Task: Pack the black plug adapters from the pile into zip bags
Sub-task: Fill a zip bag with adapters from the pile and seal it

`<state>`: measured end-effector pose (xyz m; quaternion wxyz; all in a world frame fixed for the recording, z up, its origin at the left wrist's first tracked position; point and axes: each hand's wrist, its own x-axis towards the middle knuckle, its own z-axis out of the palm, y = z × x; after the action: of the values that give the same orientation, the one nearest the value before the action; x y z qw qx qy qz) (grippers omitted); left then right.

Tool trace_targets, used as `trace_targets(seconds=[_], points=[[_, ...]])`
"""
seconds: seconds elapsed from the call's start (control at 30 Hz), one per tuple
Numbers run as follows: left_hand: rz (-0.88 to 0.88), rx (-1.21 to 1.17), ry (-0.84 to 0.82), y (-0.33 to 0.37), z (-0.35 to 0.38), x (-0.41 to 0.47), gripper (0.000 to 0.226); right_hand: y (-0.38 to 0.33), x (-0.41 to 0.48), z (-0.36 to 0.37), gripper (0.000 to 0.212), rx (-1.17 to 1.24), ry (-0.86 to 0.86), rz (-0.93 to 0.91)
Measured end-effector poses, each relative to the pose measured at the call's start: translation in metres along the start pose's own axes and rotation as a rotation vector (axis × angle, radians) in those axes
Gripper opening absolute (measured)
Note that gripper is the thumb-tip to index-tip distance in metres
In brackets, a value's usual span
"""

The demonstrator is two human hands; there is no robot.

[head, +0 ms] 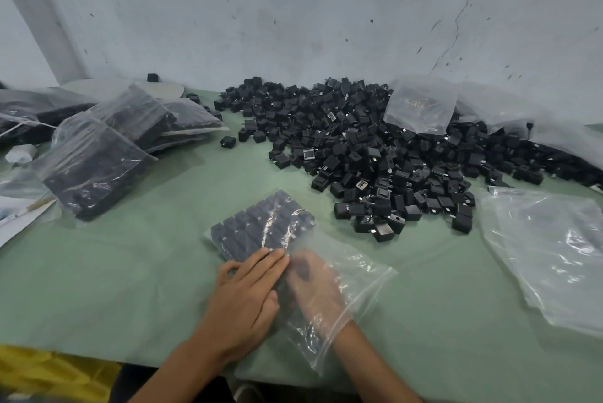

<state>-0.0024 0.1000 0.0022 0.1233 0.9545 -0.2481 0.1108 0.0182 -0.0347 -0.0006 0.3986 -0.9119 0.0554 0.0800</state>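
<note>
Our flat left hand (pixel 248 291) presses the bag (pixel 365 275); right hand (pixel 313 288) is inside, grip unclear; we may topple the adapters (pixel 254 226).

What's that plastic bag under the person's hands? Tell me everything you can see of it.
The zip bag is clear, crinkly plastic, lying flat on the green table. Its far end holds neat rows of black plug adapters; its open mouth points toward the person. The right hand is inside it, and the left hand rests flat on top.
</note>
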Motion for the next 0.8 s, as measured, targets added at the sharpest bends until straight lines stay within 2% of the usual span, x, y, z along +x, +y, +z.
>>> trace_targets(seconds=[0.03,0.07,0.1,0.13,0.17,0.2,0.23,0.27,0.3,0.4,0.47,0.5,0.53,0.63,0.7,0.8], points=[[-0.002,-0.005,0.005,0.000,0.000,0.000,0.055,-0.025,0.003,0.040,0.040,-0.151,0.176,-0.013],[-0.004,-0.011,0.012,0.000,0.000,0.000,0.055,-0.036,-0.001,0.058,0.044,-0.192,0.252,-0.005],[-0.005,-0.014,0.019,0.000,0.000,-0.001,0.054,-0.033,-0.005,0.053,0.049,-0.232,0.238,-0.017],[-0.004,-0.017,0.025,0.001,0.001,-0.001,0.054,-0.017,-0.014,0.024,0.051,-0.182,0.073,-0.057],[-0.002,-0.019,0.031,0.001,0.002,-0.002,0.054,0.013,-0.031,-0.031,0.046,-0.084,-0.192,-0.123],[-0.003,-0.023,0.037,0.001,0.003,-0.002,0.053,0.042,-0.053,-0.078,0.038,0.008,-0.332,-0.254],[-0.007,-0.026,0.044,0.001,0.004,-0.002,0.053,0.050,-0.069,-0.102,0.029,0.088,-0.415,-0.348],[-0.012,-0.027,0.049,0.000,0.005,-0.002,0.053,0.054,-0.073,-0.127,0.023,0.202,-0.601,-0.363],[-0.016,-0.027,0.053,0.000,0.005,-0.001,0.053,0.066,-0.072,-0.154,0.020,0.219,-0.596,-0.335],[-0.016,-0.040,0.081,0.000,0.008,0.000,0.051,0.089,-0.035,-0.187,0.030,0.244,-0.143,-0.248],[-0.014,-0.042,0.094,0.000,0.010,-0.001,0.051,0.093,0.000,-0.191,0.031,0.088,0.172,-0.211],[-0.014,-0.041,0.097,0.000,0.011,-0.002,0.051,0.096,0.018,-0.192,0.029,0.003,0.246,-0.205],[-0.014,-0.038,0.101,0.000,0.012,-0.002,0.050,0.098,0.033,-0.191,0.029,-0.102,0.248,-0.197],[-0.010,-0.036,0.109,-0.001,0.012,-0.001,0.050,0.111,0.063,-0.168,0.044,-0.375,0.110,-0.186],[-0.008,-0.033,0.108,-0.001,0.013,-0.001,0.050,0.117,0.069,-0.159,0.045,-0.412,0.143,-0.194],[-0.004,-0.021,0.108,-0.002,0.014,-0.001,0.050,0.116,0.066,-0.158,0.032,-0.392,0.194,-0.189]])
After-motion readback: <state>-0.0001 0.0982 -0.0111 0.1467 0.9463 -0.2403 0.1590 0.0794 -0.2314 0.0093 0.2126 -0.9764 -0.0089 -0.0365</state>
